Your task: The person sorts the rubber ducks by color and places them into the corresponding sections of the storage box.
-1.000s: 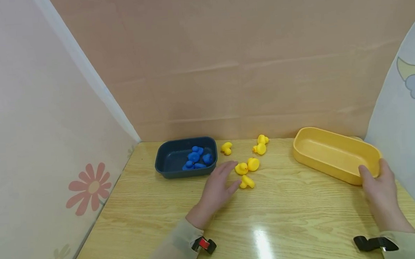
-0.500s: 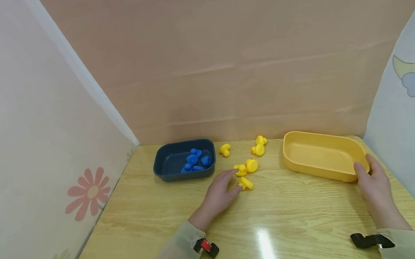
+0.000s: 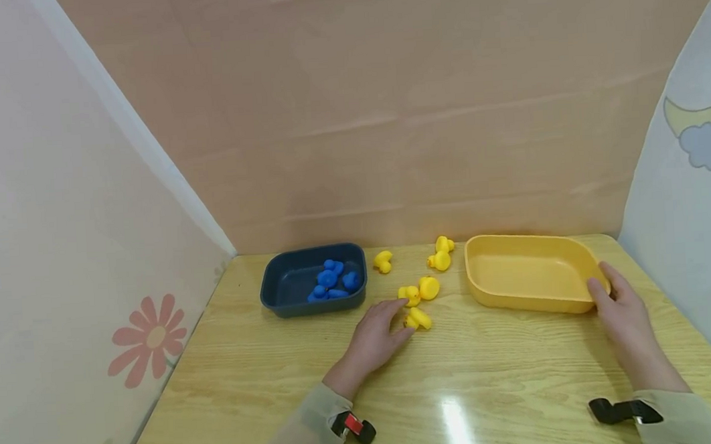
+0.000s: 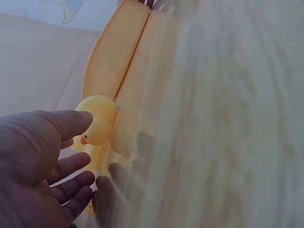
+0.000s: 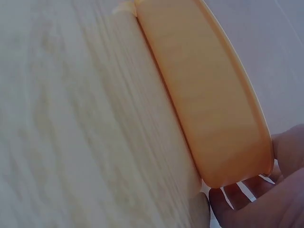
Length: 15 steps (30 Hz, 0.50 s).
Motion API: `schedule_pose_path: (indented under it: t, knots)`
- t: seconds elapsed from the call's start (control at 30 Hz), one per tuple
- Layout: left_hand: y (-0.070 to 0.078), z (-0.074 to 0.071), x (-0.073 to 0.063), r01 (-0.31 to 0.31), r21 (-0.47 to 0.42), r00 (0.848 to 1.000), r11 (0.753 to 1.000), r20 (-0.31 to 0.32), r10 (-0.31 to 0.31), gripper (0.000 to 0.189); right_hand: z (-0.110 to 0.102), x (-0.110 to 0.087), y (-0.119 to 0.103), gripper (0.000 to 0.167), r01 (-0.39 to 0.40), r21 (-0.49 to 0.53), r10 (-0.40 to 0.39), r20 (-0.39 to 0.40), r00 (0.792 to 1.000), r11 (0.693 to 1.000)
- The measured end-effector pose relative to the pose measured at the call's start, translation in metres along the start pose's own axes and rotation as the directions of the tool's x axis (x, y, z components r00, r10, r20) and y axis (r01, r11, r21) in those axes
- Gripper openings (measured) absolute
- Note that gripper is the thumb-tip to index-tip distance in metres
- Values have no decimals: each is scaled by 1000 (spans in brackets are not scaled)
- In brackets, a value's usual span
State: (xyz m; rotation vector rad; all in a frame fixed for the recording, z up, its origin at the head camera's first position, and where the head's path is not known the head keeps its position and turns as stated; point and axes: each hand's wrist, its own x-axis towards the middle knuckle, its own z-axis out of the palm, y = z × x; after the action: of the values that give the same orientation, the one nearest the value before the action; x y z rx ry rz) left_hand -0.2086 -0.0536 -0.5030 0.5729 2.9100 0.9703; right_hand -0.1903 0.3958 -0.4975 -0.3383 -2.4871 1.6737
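At the right of the head view, my right hand (image 3: 625, 308) grips the near right corner of a yellow plastic tray (image 3: 531, 305), its thumb over the rim. The right wrist view shows the fingers (image 5: 259, 204) against the tray's outer end. My left hand (image 3: 370, 342) reaches beside several yellow rubber ducks. Its fingers are apart and relaxed, close to a tipped duck (image 3: 419, 318) and another duck (image 3: 409, 295). In the left wrist view the thumb (image 4: 76, 122) lies near a duck's head (image 4: 97, 130); whether it touches cannot be told.
A dark blue tray (image 3: 275, 306) holding several blue ducks (image 3: 328, 277) stands left of the yellow ones. More yellow ducks, such as one at the back (image 3: 384, 261), lie on the wooden table (image 3: 490, 376). Walls close off the back and both sides.
My right hand has slid the yellow tray leftward, closer to the ducks, and turned it straighter along the back wall. The left hand has stayed beside the ducks. The head view has shifted slightly.
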Motion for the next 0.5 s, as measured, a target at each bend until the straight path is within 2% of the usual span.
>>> schedule_pose_path:
  t: [0.2, 0.5]
  knots:
    - [0, 2, 0, -10, 20, 1000, 1000, 3, 9, 53, 4, 1, 4, 76, 26, 29, -27, 57, 998, 999]
    - [-1, 4, 6, -29, 109, 1000, 994, 14, 27, 49, 4, 1, 18, 71, 69, 109, -78, 84, 993, 992]
